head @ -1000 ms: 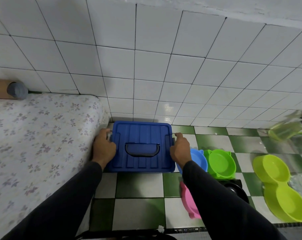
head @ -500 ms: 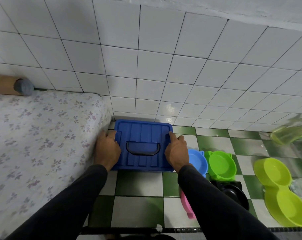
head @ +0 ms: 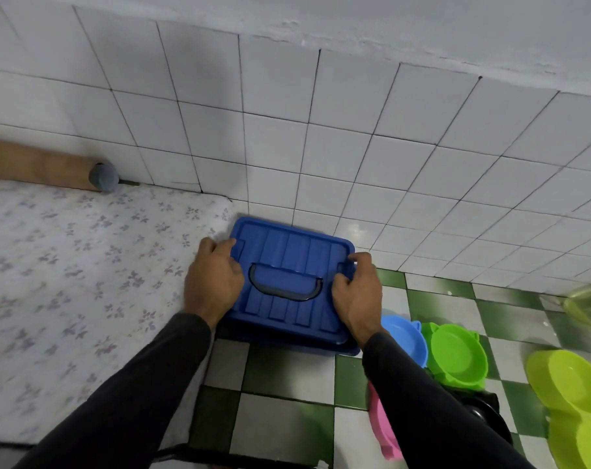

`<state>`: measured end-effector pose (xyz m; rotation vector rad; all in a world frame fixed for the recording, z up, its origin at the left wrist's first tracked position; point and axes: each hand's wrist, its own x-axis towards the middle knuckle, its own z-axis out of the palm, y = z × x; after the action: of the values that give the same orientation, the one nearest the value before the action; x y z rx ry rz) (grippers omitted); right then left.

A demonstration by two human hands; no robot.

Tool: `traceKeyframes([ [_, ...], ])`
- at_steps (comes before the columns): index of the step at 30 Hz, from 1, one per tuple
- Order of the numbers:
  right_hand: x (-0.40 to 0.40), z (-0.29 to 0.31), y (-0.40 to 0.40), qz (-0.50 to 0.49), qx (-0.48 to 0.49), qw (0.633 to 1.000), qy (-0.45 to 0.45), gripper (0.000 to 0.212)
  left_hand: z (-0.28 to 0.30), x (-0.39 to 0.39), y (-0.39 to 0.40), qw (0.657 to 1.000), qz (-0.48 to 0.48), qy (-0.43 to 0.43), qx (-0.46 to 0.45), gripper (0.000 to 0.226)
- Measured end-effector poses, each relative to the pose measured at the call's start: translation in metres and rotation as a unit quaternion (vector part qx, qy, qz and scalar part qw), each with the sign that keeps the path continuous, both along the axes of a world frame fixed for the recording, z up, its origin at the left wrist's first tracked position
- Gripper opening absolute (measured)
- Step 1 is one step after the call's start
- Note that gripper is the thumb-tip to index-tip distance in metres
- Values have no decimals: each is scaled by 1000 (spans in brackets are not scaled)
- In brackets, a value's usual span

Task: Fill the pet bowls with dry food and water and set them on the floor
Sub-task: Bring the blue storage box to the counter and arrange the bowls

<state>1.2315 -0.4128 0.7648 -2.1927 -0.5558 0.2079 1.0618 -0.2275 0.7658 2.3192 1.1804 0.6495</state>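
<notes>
Two hands grip one blue lidded storage box [head: 287, 282] on the green-and-white checked floor [head: 287, 377], against the tiled wall. The left hand [head: 213, 275] curls its fingers over the lid's left edge; the right hand [head: 356, 292] curls over the right edge beside a latch. One dark handle [head: 285, 286] lies flat in the lid. Right of the box sit five pet bowls: one light blue bowl [head: 406, 340], one green bowl [head: 456, 357], one pink bowl [head: 382, 431] partly hidden by the right sleeve, one black bowl [head: 490, 418], and one lime double bowl [head: 571, 401]. One floral-sheeted mattress [head: 67, 282] lies left of the box.
</notes>
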Motion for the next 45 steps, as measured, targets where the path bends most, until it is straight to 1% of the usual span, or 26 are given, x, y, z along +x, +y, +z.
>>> traceKeyframes([
  [3, -13, 10, 24, 22, 32, 999, 20, 31, 13, -23, 19, 999, 30, -2, 18, 40],
  [5, -25, 15, 44, 53, 42, 997, 41, 31, 19, -42, 33, 998, 58, -7, 24, 38],
  [8, -50, 19, 78, 101, 55, 992, 51, 31, 27, -77, 54, 995, 96, -9, 24, 38],
  [12, -89, 21, 121, 149, 67, 986, 36, 26, 31, -128, 86, 992, 119, 19, 21, 40],
  [15, -117, 21, 151, 188, 66, 979, 31, 24, 33, -162, 116, 990, 129, 52, -10, 48],
  [19, -146, 19, 186, 220, 32, 975, 23, 33, 40, -196, 150, 987, 132, 82, -32, 60],
  [22, -158, 21, 206, 235, 3, 972, 23, 37, 40, -213, 174, 987, 123, 94, -36, 56],
  [25, -165, 25, 224, 246, -18, 969, 15, 38, 38, -220, 194, 988, 116, 93, -50, 55],
  [29, -169, 26, 240, 259, -53, 964, -18, 33, 38, -215, 209, 986, 119, 97, -64, 52],
  [35, -173, 26, 249, 275, -120, 952, -58, 26, 22, -216, 226, 981, 121, 142, -59, 47],
  [37, -175, 24, 249, 278, -134, 948, -77, 25, 22, -215, 225, 980, 121, 148, -47, 47],
  [42, -180, 20, 248, 284, -149, 939, -124, 25, 24, -209, 216, 971, 131, 197, -16, 49],
  [45, -179, 20, 245, 291, -165, 929, -157, 29, 26, -208, 210, 972, 132, 196, -18, 49],
])
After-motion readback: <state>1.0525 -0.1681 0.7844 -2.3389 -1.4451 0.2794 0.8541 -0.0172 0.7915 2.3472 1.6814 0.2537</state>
